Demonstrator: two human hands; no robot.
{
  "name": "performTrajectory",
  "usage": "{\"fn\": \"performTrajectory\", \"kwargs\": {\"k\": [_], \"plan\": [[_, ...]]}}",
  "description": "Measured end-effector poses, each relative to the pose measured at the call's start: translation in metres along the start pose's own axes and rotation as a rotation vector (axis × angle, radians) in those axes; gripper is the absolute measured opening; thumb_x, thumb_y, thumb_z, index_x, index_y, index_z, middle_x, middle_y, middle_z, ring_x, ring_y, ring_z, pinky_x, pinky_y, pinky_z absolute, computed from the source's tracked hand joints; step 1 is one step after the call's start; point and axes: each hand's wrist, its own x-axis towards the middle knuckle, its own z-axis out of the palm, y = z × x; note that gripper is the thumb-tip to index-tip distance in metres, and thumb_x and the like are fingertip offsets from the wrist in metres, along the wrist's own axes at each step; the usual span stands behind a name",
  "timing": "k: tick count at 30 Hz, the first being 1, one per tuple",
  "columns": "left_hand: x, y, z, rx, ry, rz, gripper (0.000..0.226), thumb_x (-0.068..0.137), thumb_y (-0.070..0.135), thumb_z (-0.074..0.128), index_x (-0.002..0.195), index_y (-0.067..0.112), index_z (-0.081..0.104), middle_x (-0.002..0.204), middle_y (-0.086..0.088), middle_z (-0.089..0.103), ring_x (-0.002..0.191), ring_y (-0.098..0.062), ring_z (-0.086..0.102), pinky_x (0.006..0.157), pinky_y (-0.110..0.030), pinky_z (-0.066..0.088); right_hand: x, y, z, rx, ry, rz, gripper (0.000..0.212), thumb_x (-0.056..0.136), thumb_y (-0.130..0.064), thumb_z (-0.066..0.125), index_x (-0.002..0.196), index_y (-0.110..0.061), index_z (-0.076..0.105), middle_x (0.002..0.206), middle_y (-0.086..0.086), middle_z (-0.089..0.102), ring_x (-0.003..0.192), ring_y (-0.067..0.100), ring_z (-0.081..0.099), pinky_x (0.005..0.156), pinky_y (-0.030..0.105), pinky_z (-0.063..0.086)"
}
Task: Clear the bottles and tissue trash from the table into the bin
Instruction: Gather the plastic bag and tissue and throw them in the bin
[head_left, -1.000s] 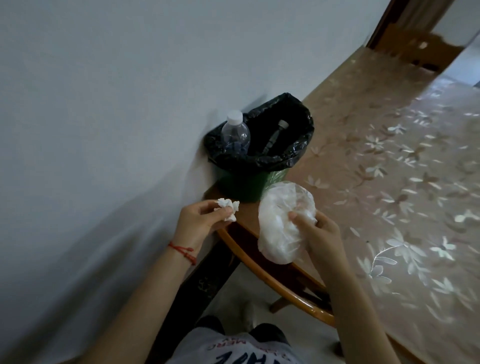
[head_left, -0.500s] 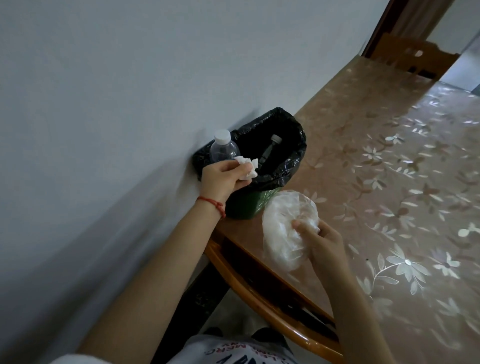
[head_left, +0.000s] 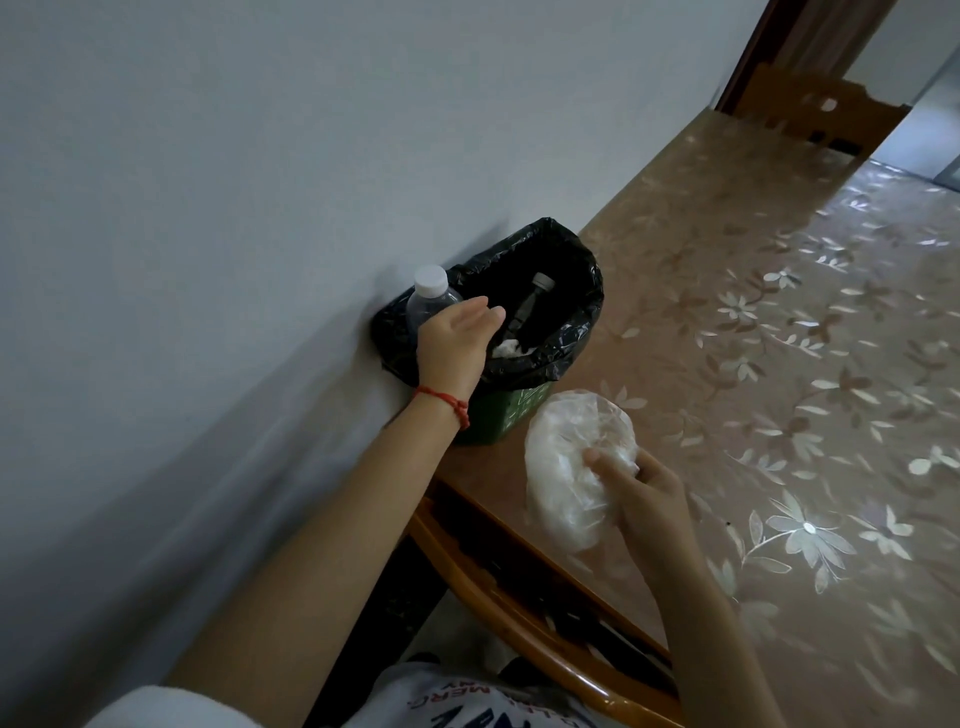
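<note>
A small green bin (head_left: 511, 413) lined with a black bag (head_left: 574, 322) stands on the table corner against the wall. Inside it stand a clear bottle with a white cap (head_left: 428, 296) and a darker bottle (head_left: 532, 301). A crumpled white tissue (head_left: 509, 348) lies inside the bin. My left hand (head_left: 454, 345) hovers over the bin's near rim, fingers spread and empty. My right hand (head_left: 644, 491) grips a crumpled translucent plastic bag (head_left: 571, 467) just in front of the bin, above the table edge.
The table (head_left: 779, 364) has a brown cover with a flower pattern and a curved wooden rim (head_left: 519, 618). A grey wall runs along the left. A wooden chair back (head_left: 826, 111) stands at the table's far end.
My left hand carried the tissue up from the table edge to the bin and let it go; the tissue now lies inside. My right hand kept hold of the plastic bag.
</note>
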Motion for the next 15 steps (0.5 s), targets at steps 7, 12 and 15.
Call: {"fn": "performTrajectory", "kwargs": {"k": [7,12,15], "plan": [[-0.036,-0.022,-0.045,0.263,-0.020,0.253,0.024,0.084,0.015,0.061,0.107,0.009,0.065,0.099,0.003,0.064,0.088,-0.001,0.059,0.073,0.001,0.044,0.008,-0.004,0.006,-0.014,-0.047,-0.020,0.016,0.074,-0.020,0.073,0.090,-0.016,0.071,0.088,0.010,0.073,0.077,0.026,0.071,0.059,0.031,0.055],[-0.058,-0.051,-0.072,0.687,-0.065,0.496,0.028,0.083,0.013,0.064,0.109,0.004,0.063,0.108,-0.014,0.066,0.100,-0.022,0.061,0.086,-0.022,0.043,0.021,-0.019,0.014,-0.037,-0.070,-0.060,0.020,0.075,-0.019,0.072,0.093,-0.012,0.069,0.084,0.006,0.075,0.077,0.025,0.071,0.061,0.033,0.056],[-0.066,-0.065,-0.079,0.909,-0.142,0.527,0.039,0.083,0.020,0.064,0.117,0.003,0.058,0.117,-0.017,0.062,0.109,-0.030,0.058,0.092,-0.030,0.039,0.033,-0.036,0.023,-0.054,-0.089,-0.105,0.014,0.076,-0.019,0.071,0.089,-0.015,0.070,0.083,0.005,0.075,0.078,0.024,0.071,0.064,0.034,0.058]]}}
